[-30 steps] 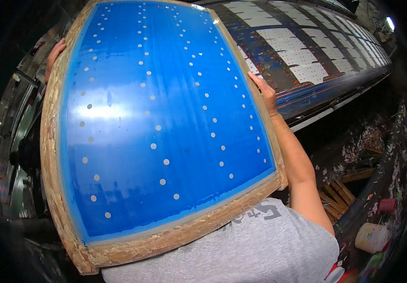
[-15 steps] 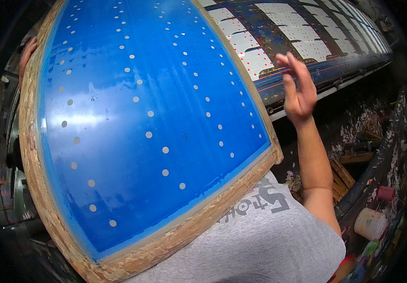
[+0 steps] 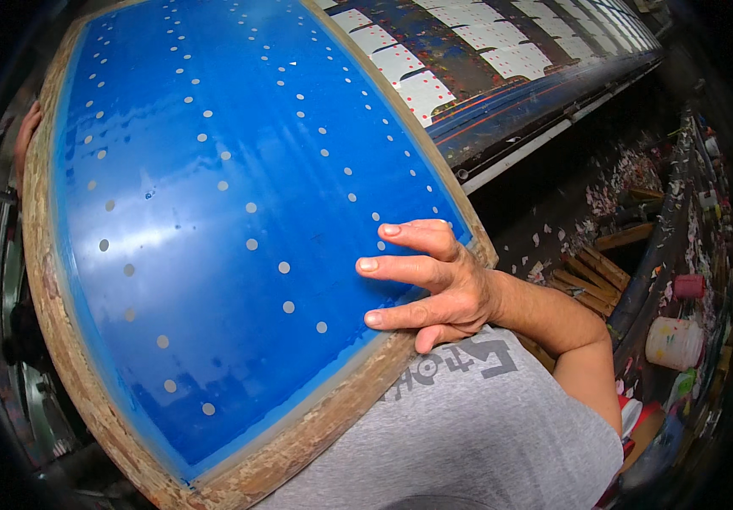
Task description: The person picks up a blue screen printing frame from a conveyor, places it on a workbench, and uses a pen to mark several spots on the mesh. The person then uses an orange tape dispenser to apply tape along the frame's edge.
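Note:
A large silk-screen frame [image 3: 239,481] leans against the front of my grey shirt, its wooden rim worn and blotchy. Blue mesh [image 3: 239,340] stretches across it, dotted with rows of small pale circles. On the frame's far left side my left hand [image 3: 28,134] is closed round the wooden edge; only part of its fingers shows. My right hand [image 3: 434,285] is open over the near right corner, fingers spread above the blue mesh. Whether those fingertips touch the mesh cannot be told.
Beyond the frame at upper right runs a long dark printing table [image 3: 545,110], with white pieces [image 3: 511,59] bearing red dots laid in rows. To the right, lower down, are wooden slats [image 3: 591,276], a paint-stained white bucket [image 3: 674,342], a red container [image 3: 688,286] and scattered scraps.
My right hand has come down and leftward from the air beside the printing table to the frame's near right corner. The printing table has shifted left and up in view.

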`<state>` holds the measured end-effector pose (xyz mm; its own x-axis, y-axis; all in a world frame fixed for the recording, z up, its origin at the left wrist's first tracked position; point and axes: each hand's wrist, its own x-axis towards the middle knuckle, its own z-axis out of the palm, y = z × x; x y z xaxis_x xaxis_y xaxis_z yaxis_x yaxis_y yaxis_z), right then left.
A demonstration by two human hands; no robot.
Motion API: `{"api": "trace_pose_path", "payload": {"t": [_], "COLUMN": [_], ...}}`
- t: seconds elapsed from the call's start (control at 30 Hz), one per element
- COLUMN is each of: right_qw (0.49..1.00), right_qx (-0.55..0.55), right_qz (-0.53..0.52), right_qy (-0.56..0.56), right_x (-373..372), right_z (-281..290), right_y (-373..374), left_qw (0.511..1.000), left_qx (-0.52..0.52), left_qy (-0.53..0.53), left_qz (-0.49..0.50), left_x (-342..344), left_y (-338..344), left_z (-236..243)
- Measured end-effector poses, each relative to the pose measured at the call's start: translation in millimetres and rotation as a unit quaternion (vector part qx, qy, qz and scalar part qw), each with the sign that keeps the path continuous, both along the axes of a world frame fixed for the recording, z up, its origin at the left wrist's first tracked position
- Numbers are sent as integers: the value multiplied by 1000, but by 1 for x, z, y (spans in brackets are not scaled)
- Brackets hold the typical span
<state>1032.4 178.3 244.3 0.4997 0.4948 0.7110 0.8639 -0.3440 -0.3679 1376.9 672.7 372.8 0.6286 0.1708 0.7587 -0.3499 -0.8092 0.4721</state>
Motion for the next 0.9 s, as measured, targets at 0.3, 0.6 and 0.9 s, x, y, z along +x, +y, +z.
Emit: {"api": "trace_pose_path", "payload": {"t": [0.3, 0.6, 0.9], "right_qw": [1000, 944, 711], "right_qx": [-5, 56, 424], "right_qz": [-6, -324, -59], "right_qy": [19, 24, 558], "right_x": [-12, -18, -41], "right_z": [10, 3, -89], "right_y": [8, -61, -110], "left_qw": [1000, 1000, 999], "left_qx": [-11, -19, -32], "left_qy": [3, 2, -11], "left_qz": [-10, -5, 7], "left_x": [-3, -4, -10], "left_y": [5, 11, 13], "left_z": [-6, -1, -1]}}
